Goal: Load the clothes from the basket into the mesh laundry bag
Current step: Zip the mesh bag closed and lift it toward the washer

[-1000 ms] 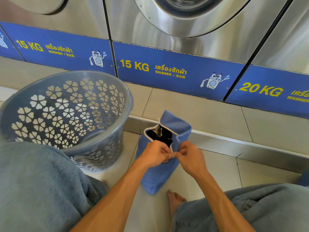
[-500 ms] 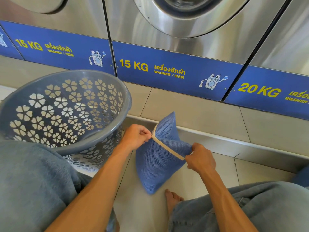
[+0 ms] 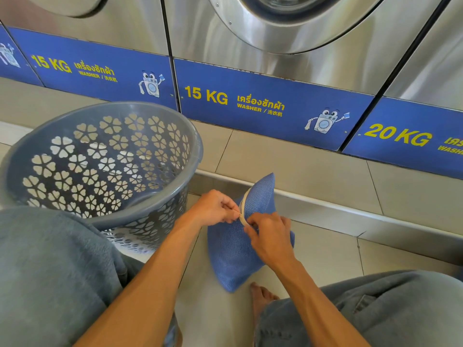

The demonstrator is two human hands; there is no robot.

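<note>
The blue mesh bag [image 3: 235,256] stands on the floor tiles just to the right of the grey basket [image 3: 100,161], its lower corner beside a bare foot [image 3: 260,296] and its top corner pointing up toward the metal kerb under the washers [image 3: 275,46]. The bag looks plump, and no clothes show in the part of the basket I can see, so I judge the loading itself to be over and the closing of the bag to be the step in hand.

Both hands meet at the pale zip strip [image 3: 242,209] that runs down the bag's upper edge. The left hand [image 3: 213,209], on the side nearer the basket, is curled almost into a fist, with fingertips pinching the strip or the mesh right at it. The right hand [image 3: 270,236] lies over the bag's face on the far side from the basket, fingers bent in, thumb and forefinger nipped together at the same strip. Whether either has the zip pull itself is too small to tell.

The next move, I reckon, calls for one hand to hold the edge taut while the other finishes off the zip.
</note>
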